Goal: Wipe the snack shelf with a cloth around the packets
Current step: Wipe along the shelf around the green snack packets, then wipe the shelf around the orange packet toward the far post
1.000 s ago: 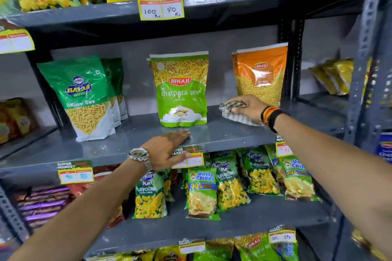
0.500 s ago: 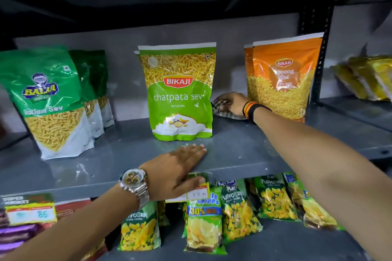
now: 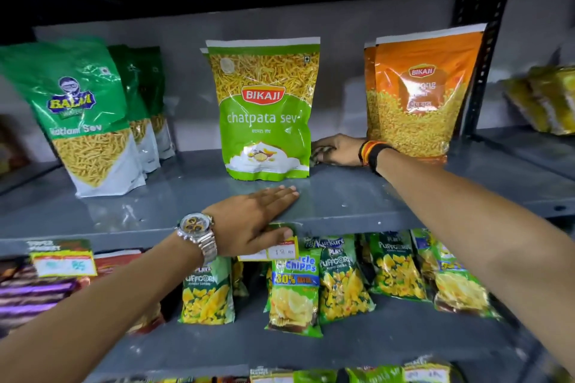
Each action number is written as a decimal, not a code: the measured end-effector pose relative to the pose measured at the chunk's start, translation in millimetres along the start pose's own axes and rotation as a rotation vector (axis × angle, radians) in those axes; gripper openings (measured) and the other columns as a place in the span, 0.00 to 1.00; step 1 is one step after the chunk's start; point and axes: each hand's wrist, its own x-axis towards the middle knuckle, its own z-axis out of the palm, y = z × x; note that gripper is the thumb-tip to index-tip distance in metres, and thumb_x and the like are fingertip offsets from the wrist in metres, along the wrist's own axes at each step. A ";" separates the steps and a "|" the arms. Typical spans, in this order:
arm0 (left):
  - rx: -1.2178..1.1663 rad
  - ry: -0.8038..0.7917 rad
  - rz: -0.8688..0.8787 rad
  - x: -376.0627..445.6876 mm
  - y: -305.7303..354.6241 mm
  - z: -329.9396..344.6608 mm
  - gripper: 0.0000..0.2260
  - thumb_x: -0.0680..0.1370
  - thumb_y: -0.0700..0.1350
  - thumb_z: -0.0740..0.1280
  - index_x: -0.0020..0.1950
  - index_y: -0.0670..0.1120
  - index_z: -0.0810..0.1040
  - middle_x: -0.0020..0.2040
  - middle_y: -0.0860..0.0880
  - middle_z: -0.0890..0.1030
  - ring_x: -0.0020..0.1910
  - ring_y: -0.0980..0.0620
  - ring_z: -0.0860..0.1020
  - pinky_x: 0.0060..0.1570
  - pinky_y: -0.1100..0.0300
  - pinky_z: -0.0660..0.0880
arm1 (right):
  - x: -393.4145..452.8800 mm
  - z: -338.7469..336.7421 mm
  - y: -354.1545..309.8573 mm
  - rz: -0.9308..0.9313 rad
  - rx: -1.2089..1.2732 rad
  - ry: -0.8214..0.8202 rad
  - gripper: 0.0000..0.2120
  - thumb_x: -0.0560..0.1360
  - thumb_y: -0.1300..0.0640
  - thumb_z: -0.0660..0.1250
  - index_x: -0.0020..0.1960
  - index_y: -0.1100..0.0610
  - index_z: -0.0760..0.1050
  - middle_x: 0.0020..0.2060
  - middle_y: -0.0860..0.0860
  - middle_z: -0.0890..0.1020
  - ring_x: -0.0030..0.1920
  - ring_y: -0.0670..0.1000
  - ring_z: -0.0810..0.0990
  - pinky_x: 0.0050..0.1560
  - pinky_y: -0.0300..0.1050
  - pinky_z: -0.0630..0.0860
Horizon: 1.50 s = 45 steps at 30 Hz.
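The grey metal snack shelf [image 3: 342, 196] carries a green Bikaji chatpata sev packet [image 3: 264, 112] in the middle, orange Bikaji packets [image 3: 420, 93] to the right and green Balaji sev packets [image 3: 84, 115] to the left. My right hand [image 3: 339, 150] reaches deep between the green and orange packets, pressing a mostly hidden checked cloth [image 3: 319, 155] onto the shelf. My left hand [image 3: 255, 214], with a wristwatch, lies flat on the shelf's front edge, fingers together, thumb over a price tag.
The shelf below holds several Puffcorn packets [image 3: 395, 267] and an Uncle Chipps packet [image 3: 294, 295], with dark purple packs [image 3: 34, 292] at the left. A dark upright post [image 3: 485, 50] stands right of the orange packets. Yellow packets [image 3: 547, 99] lie on the neighbouring shelf.
My right hand has pushed the cloth further back between the green and orange packets, so less cloth shows. The camera has moved closer to the shelf. My left hand stays put.
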 end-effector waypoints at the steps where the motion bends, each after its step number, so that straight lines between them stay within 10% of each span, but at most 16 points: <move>1: 0.002 -0.004 -0.006 -0.1 1.2 -1.0 0.34 0.83 0.63 0.53 0.83 0.44 0.54 0.81 0.45 0.60 0.80 0.50 0.58 0.78 0.54 0.58 | -12.9 1.6 -2.5 -0.012 0.012 -0.005 0.17 0.78 0.57 0.65 0.66 0.52 0.75 0.58 0.52 0.83 0.55 0.54 0.82 0.60 0.51 0.77; 9: 0.024 -0.008 -0.047 -0.3 2.8 -2.8 0.34 0.82 0.65 0.51 0.83 0.49 0.52 0.82 0.48 0.60 0.80 0.52 0.59 0.78 0.54 0.58 | -130.5 -5.9 -31.5 -0.097 0.052 -0.053 0.17 0.79 0.57 0.64 0.67 0.48 0.74 0.61 0.46 0.80 0.56 0.43 0.78 0.58 0.38 0.72; 14: 0.046 -0.024 -0.052 -2.4 1.4 -5.8 0.33 0.83 0.66 0.51 0.83 0.50 0.52 0.81 0.48 0.61 0.79 0.52 0.61 0.77 0.52 0.62 | -129.9 -31.0 -32.3 -0.051 0.201 0.100 0.16 0.79 0.56 0.64 0.66 0.47 0.74 0.53 0.46 0.83 0.26 0.43 0.71 0.31 0.38 0.71; 19: 0.037 -0.009 -0.162 -28.7 -4.5 -12.9 0.35 0.81 0.67 0.51 0.82 0.47 0.56 0.81 0.47 0.63 0.78 0.51 0.63 0.76 0.57 0.58 | -114.4 -14.8 -24.0 0.050 0.030 0.022 0.17 0.77 0.51 0.66 0.66 0.46 0.75 0.63 0.49 0.79 0.62 0.52 0.77 0.67 0.50 0.71; 26: 0.025 0.011 -0.272 -61.3 -17.8 -9.1 0.37 0.79 0.69 0.47 0.82 0.47 0.59 0.79 0.46 0.65 0.77 0.48 0.67 0.74 0.55 0.61 | -178.5 1.1 -53.8 -0.076 0.010 -0.079 0.18 0.79 0.54 0.63 0.69 0.47 0.71 0.57 0.39 0.77 0.52 0.38 0.75 0.49 0.23 0.68; 32: 0.019 0.019 -0.296 -61.6 -17.2 -10.2 0.36 0.80 0.68 0.48 0.82 0.48 0.59 0.80 0.47 0.65 0.77 0.48 0.66 0.73 0.53 0.64 | -141.0 -4.2 -56.9 -0.096 0.094 0.101 0.16 0.78 0.58 0.65 0.66 0.52 0.75 0.60 0.50 0.81 0.61 0.49 0.78 0.63 0.44 0.72; 45: 0.003 0.034 -0.302 -61.2 -19.0 -6.3 0.36 0.80 0.69 0.48 0.82 0.49 0.58 0.80 0.48 0.63 0.78 0.49 0.63 0.75 0.48 0.66 | -70.8 23.2 -62.1 0.062 -0.142 0.198 0.18 0.78 0.56 0.65 0.68 0.51 0.75 0.69 0.58 0.73 0.70 0.58 0.70 0.68 0.52 0.68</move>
